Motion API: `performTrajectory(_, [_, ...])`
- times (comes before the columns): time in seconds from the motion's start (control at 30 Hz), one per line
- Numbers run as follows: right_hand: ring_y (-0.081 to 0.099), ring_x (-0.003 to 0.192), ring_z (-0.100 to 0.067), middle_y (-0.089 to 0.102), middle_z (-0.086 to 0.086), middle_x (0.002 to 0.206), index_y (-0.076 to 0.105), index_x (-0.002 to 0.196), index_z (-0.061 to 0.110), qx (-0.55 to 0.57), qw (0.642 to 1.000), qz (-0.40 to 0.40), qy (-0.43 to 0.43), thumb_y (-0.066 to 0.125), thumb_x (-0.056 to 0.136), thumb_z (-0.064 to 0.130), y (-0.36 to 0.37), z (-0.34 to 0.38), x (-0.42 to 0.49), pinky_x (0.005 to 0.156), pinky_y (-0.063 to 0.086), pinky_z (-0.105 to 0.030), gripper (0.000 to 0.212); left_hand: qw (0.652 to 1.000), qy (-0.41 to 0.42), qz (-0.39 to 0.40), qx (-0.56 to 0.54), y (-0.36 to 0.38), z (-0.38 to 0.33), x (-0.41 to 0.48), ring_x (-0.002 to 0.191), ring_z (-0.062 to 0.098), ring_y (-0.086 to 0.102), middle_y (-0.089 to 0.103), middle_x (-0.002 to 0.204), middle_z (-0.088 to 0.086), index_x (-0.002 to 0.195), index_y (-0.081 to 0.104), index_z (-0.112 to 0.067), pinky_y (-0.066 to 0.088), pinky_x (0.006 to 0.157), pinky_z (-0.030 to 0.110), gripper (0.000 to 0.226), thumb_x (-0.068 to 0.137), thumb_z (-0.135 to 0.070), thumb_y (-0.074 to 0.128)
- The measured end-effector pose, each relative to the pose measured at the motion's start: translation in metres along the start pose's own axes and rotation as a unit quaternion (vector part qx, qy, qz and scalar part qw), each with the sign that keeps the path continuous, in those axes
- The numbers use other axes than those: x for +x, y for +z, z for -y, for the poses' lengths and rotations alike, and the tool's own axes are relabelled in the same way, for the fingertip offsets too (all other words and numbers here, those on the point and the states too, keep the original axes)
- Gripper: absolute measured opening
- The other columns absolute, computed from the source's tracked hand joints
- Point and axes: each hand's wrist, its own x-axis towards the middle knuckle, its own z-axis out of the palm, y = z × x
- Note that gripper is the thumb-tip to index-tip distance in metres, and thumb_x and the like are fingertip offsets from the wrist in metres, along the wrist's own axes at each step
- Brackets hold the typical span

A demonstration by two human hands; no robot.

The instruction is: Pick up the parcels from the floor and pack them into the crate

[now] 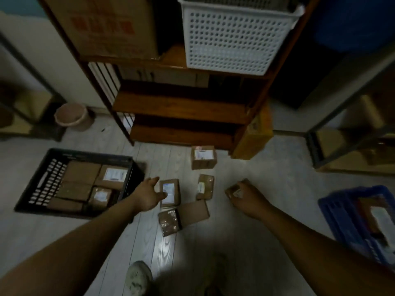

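Five parcels [204, 157] lie loose by one crate [32, 189]; left fingers [161, 195] spread open, right fingers [245, 185] grip a sixth parcel [232, 191].

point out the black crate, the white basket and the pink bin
black crate [49, 178], head view, its slotted left wall
white basket [230, 39], head view, its perforated front wall
pink bin [71, 114], head view, its side wall

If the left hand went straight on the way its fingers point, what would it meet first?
The labelled parcel directly ahead of the left hand. The fingers overlap its label in the picture; whether they touch it or hover above it is unclear.
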Motion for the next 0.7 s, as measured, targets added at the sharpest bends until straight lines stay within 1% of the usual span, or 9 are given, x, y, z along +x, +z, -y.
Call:
performTrajectory(0.1, [0.034, 0.134, -0.028, 0.028, -0.006, 0.153, 0.023, 0.148, 0.022, 0.003, 0.999, 0.032, 0.038, 0.052, 0.092, 0.039, 0.035, -0.035, 0.05, 0.108, 0.035, -0.04, 0.065, 0.997, -0.065, 0.029, -0.032, 0.041, 0.04, 0.032, 0.135, 0.033, 0.034, 0.034, 0.148, 0.017, 0.146, 0.025, -0.01, 0.031, 0.11, 0.048, 0.069, 0.089, -0.03, 0.059])
performTrajectory(0.2, [0.04, 0.13, -0.03, 0.026, -0.007, 0.153, 0.017, 0.15, 0.025, 0.007, 0.997, 0.066, 0.048, 0.054, 0.091, 0.037, 0.084, -0.069, 0.102, 0.095, 0.047, -0.039, 0.071, 0.994, -0.101, 0.025, -0.015, 0.087, 0.081, 0.075, 0.14, 0.027, 0.023, 0.023, 0.153, 0.014, 0.147, 0.02, -0.008, 0.023, 0.115, 0.041, 0.075, 0.089, -0.031, 0.06])
performTrajectory(0.27, [0.038, 0.132, -0.029, 0.024, -0.006, 0.154, 0.02, 0.149, 0.024, -0.009, 0.997, 0.066, 0.044, 0.056, 0.09, 0.036, 0.119, -0.086, 0.134, 0.094, 0.046, -0.036, 0.07, 0.993, -0.117, 0.013, -0.007, 0.114, 0.103, 0.105, 0.141, 0.027, 0.022, 0.021, 0.154, 0.012, 0.147, 0.02, -0.011, 0.02, 0.115, 0.037, 0.075, 0.088, -0.034, 0.06])
performTrajectory(0.37, [0.043, 0.127, -0.031, 0.037, -0.01, 0.147, 0.028, 0.146, 0.021, -0.037, 0.994, 0.092, 0.038, 0.059, 0.087, 0.038, 0.185, -0.114, 0.187, 0.096, 0.044, -0.038, 0.069, 0.99, -0.138, 0.0, -0.034, 0.162, 0.144, 0.16, 0.139, 0.027, 0.025, 0.022, 0.154, 0.01, 0.147, 0.022, -0.017, 0.024, 0.111, 0.037, 0.073, 0.088, -0.034, 0.061])
performTrajectory(0.43, [0.049, 0.121, -0.03, 0.043, -0.011, 0.142, 0.027, 0.147, 0.022, -0.03, 0.994, 0.1, 0.043, 0.056, 0.088, 0.04, 0.229, -0.13, 0.217, 0.087, 0.043, -0.032, 0.069, 0.988, -0.146, -0.001, -0.056, 0.194, 0.173, 0.194, 0.136, 0.029, 0.031, 0.025, 0.153, 0.011, 0.147, 0.022, -0.019, 0.03, 0.106, 0.036, 0.071, 0.088, -0.032, 0.06])
performTrajectory(0.53, [0.055, 0.109, -0.03, 0.051, -0.013, 0.134, 0.033, 0.144, 0.02, -0.032, 0.993, 0.104, 0.04, 0.054, 0.087, 0.045, 0.294, -0.151, 0.258, 0.08, 0.041, -0.028, 0.065, 0.982, -0.171, -0.013, -0.083, 0.24, 0.217, 0.242, 0.129, 0.029, 0.04, 0.034, 0.149, 0.012, 0.146, 0.024, -0.019, 0.036, 0.091, 0.029, 0.07, 0.087, -0.029, 0.062])
performTrajectory(0.57, [0.055, 0.11, -0.031, 0.05, -0.013, 0.135, 0.034, 0.143, 0.02, -0.035, 0.993, 0.106, 0.041, 0.054, 0.087, 0.045, 0.313, -0.157, 0.27, 0.082, 0.041, -0.029, 0.065, 0.979, -0.18, -0.017, -0.092, 0.254, 0.232, 0.257, 0.129, 0.03, 0.041, 0.036, 0.147, 0.013, 0.146, 0.024, -0.018, 0.036, 0.088, 0.029, 0.072, 0.087, -0.03, 0.062])
performTrajectory(0.63, [0.045, 0.124, -0.033, 0.038, -0.014, 0.145, 0.024, 0.148, 0.019, -0.034, 0.992, 0.107, 0.048, 0.059, 0.086, 0.043, 0.346, -0.169, 0.294, 0.093, 0.04, -0.034, 0.075, 0.974, -0.195, -0.028, -0.111, 0.28, 0.259, 0.285, 0.127, 0.031, 0.042, 0.037, 0.146, 0.014, 0.148, 0.019, -0.018, 0.036, 0.084, 0.028, 0.078, 0.085, -0.032, 0.064])
performTrajectory(0.7, [0.037, 0.132, -0.034, 0.031, -0.015, 0.149, 0.017, 0.15, 0.017, -0.036, 0.993, 0.098, 0.057, 0.063, 0.084, 0.041, 0.369, -0.18, 0.315, 0.102, 0.036, -0.037, 0.084, 0.967, -0.213, -0.042, -0.136, 0.299, 0.282, 0.31, 0.126, 0.034, 0.043, 0.036, 0.147, 0.016, 0.149, 0.01, -0.018, 0.04, 0.087, 0.031, 0.088, 0.083, -0.034, 0.066])
